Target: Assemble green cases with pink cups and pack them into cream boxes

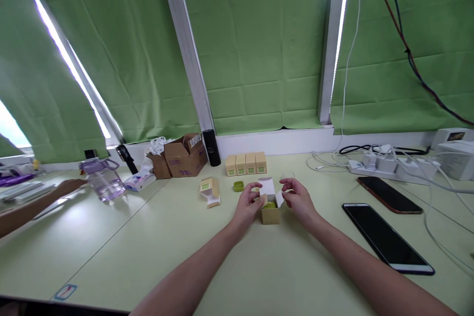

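A small kraft cardboard box (270, 216) stands on the table with its white-lined flaps raised. Inside it sits a yellow-green item (270, 205), its kind not clear. My left hand (249, 202) pinches the box's left flap between thumb and fingers. On the other side, my right hand (297, 198) has its fingers curled at the right flap. Just beyond my left hand lies a small green open container (239, 186). An opened, empty kraft box (210, 191) rests farther left. Several closed kraft boxes (246, 164) stand in a row behind.
Two phones, one black-screened (389, 194) and one white-framed (387, 237), lie at right near a power strip (392, 171) with cables. At left are a brown carton (185, 157), a black cylinder (211, 148), a tissue pack (139, 181), a purple bottle (104, 180) and another person's arm (40, 205).
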A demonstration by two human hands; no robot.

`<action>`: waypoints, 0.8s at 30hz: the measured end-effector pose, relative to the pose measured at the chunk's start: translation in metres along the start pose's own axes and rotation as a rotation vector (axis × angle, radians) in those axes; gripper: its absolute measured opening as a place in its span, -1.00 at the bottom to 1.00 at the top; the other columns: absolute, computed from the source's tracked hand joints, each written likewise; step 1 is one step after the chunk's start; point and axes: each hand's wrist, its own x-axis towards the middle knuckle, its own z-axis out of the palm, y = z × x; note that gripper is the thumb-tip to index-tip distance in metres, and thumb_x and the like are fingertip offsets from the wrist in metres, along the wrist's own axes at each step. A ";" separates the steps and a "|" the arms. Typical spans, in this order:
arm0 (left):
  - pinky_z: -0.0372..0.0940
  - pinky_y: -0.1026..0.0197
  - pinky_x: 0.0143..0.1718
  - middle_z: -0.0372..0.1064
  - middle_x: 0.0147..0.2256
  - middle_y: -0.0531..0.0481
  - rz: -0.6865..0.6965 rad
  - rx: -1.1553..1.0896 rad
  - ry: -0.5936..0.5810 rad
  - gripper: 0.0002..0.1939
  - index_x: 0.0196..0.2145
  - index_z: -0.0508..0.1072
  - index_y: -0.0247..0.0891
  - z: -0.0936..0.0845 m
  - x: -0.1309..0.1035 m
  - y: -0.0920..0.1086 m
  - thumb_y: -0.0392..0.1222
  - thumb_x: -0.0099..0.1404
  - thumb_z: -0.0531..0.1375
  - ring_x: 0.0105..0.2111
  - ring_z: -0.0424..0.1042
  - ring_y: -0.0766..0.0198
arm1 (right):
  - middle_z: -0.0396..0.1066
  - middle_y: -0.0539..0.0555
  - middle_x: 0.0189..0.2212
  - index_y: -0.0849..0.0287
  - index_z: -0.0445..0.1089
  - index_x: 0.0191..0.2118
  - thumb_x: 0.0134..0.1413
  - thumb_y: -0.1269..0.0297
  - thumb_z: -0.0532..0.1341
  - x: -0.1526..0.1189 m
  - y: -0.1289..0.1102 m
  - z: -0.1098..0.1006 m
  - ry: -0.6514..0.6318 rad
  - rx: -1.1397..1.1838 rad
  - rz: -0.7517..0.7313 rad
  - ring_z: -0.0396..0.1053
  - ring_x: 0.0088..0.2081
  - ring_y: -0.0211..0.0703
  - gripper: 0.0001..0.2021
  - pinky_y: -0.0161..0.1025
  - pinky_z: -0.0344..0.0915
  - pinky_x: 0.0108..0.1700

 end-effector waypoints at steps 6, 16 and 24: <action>0.28 0.20 -0.21 0.54 -0.25 -0.02 -0.022 0.008 -0.001 -0.45 -0.02 0.29 -0.16 0.001 0.001 0.000 -0.06 0.11 0.42 -0.29 0.51 0.20 | 0.35 -0.01 -0.35 0.12 0.43 -0.16 -0.32 0.27 0.18 -0.001 0.000 0.001 0.004 0.045 0.027 0.22 -0.51 -0.26 -0.57 -0.26 0.16 -0.48; 0.27 0.21 -0.23 0.55 -0.26 0.00 -0.006 0.018 -0.016 -0.49 -0.02 0.25 -0.16 0.003 0.001 0.000 -0.13 0.14 0.37 -0.33 0.51 0.24 | 0.26 -0.05 -0.33 0.10 0.37 -0.12 -0.41 0.25 0.14 -0.007 -0.013 0.004 -0.068 0.149 0.120 0.17 -0.54 -0.31 -0.47 -0.27 0.12 -0.52; 0.27 0.22 -0.24 0.53 -0.29 0.02 -0.017 0.021 -0.012 -0.47 -0.03 0.26 -0.14 0.002 0.001 -0.001 -0.10 0.11 0.39 -0.34 0.49 0.24 | 0.26 -0.05 -0.32 0.10 0.34 -0.10 -0.37 0.25 0.19 -0.010 -0.015 0.007 -0.090 0.178 0.107 0.17 -0.55 -0.33 -0.48 -0.28 0.12 -0.53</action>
